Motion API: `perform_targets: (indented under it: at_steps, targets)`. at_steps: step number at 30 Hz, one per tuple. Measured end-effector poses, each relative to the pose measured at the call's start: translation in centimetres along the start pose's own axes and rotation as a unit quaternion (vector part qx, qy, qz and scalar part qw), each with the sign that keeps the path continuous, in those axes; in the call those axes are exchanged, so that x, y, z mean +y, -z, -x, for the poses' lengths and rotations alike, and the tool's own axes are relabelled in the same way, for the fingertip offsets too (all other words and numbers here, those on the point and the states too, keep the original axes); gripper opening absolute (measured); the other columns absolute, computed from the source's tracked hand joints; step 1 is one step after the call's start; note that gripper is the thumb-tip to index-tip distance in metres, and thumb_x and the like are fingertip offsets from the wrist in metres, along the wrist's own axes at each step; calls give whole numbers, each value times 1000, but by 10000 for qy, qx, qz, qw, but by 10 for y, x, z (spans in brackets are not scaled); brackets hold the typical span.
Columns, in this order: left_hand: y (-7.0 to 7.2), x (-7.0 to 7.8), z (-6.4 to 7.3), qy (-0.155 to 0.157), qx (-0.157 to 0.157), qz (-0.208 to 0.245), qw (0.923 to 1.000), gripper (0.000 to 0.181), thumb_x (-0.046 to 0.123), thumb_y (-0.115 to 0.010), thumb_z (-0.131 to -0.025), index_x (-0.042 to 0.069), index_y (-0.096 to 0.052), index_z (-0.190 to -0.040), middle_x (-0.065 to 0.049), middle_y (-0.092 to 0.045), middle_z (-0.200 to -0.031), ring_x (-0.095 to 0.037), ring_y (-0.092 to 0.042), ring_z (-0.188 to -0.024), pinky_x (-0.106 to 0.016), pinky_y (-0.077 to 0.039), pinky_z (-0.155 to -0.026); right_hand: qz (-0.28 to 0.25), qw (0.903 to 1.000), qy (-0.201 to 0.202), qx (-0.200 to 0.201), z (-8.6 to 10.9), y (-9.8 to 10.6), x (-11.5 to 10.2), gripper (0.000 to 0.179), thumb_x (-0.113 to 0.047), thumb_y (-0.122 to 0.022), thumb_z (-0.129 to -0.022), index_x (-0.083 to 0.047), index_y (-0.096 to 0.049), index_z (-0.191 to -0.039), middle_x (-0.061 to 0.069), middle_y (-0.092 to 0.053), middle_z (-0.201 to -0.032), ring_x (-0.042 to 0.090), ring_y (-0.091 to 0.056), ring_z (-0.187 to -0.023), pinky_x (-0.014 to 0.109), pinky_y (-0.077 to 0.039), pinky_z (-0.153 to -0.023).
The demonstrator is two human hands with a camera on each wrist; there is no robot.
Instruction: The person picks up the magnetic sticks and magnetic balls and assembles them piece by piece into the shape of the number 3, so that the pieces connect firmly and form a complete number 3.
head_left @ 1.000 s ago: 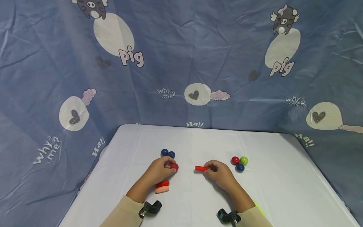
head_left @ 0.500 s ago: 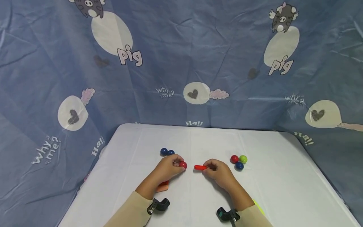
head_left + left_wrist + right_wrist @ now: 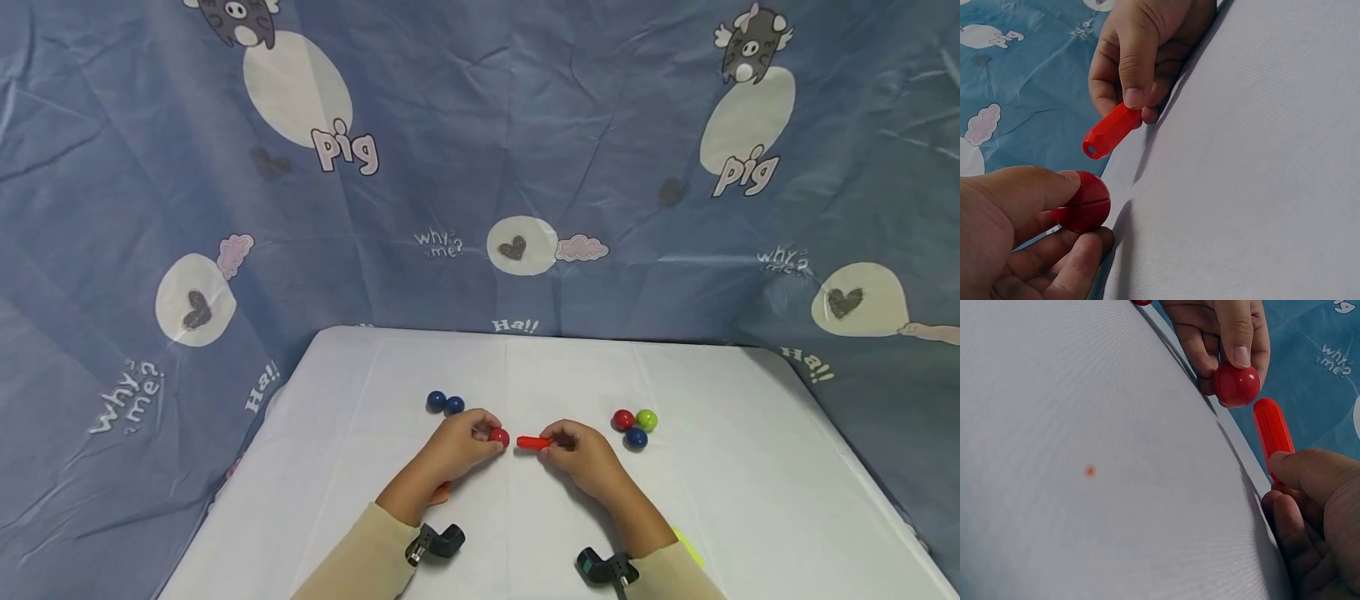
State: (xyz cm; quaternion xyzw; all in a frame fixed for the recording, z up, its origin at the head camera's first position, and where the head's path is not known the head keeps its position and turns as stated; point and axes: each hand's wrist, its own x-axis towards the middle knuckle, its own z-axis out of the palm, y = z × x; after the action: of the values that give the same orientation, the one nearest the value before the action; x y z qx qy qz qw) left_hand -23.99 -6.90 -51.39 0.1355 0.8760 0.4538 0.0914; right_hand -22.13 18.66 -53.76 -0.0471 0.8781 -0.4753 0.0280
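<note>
My left hand pinches a glossy red ball between thumb and fingers; a thin seam runs round it. My right hand grips one end of a short red ribbed rod, whose free end points at the ball. A small round spot marks that end in the left wrist view. Ball and rod face each other over the middle of the table, a narrow gap between them. Behind my left wrist, a red rod and a salmon rod are mostly hidden.
Two dark blue balls lie beyond my left hand. Right of my right hand sit a red ball, a green ball and a blue ball. A yellow-green piece shows beside my right sleeve on the white table.
My left hand has carried the red ball rightward, from near the blue balls to just short of the red rod. The right hand has stayed nearly still.
</note>
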Motion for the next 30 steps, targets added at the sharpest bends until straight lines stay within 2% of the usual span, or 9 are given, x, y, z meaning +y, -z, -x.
perform_targets:
  at_steps: [6, 14, 19, 30]
  targets:
    - [-3, -2, 0, -43, 12, 92, 9999, 24, 21, -83, -90, 18, -71, -110, 7, -73, -96, -10, -65, -85, -31, -54, -78, 35, 10000, 87, 2, 0, -2, 1, 22, -11, -84, -87, -27, -75, -101, -9, -70, -89, 12, -63, -86, 32, -52, -85]
    - [-8, 4, 0, -73, -6, 288, 9996, 24, 20, -83, -90, 16, -72, -112, 6, -73, -97, -10, -66, -86, -31, -55, -78, 47, 10000, 75, 30, 1, -1, -1, 22, -11, -84, -87, -26, -76, -100, -9, -71, -91, 12, -63, -87, 32, -53, -85]
    - [-10, 6, 0, 50, -16, 235, 9997, 24, 19, -83, -91, 18, -72, -112, 8, -73, -97, -9, -66, -87, -30, -55, -78, 76, 9999, 95, 47, 1, -1, -1, 22, -11, -84, -87, -26, -76, -99, -9, -70, -90, 12, -63, -86, 33, -53, -85]
    - [-12, 5, 1, -84, 19, 118, 9999, 23, 18, -85, -89, 17, -72, -107, 7, -74, -95, -8, -68, -87, -34, -57, -82, 101, 9999, 108, 63, -1, -2, 1, 22, -10, -83, -88, -26, -76, -101, -9, -69, -88, 12, -62, -85, 32, -52, -84]
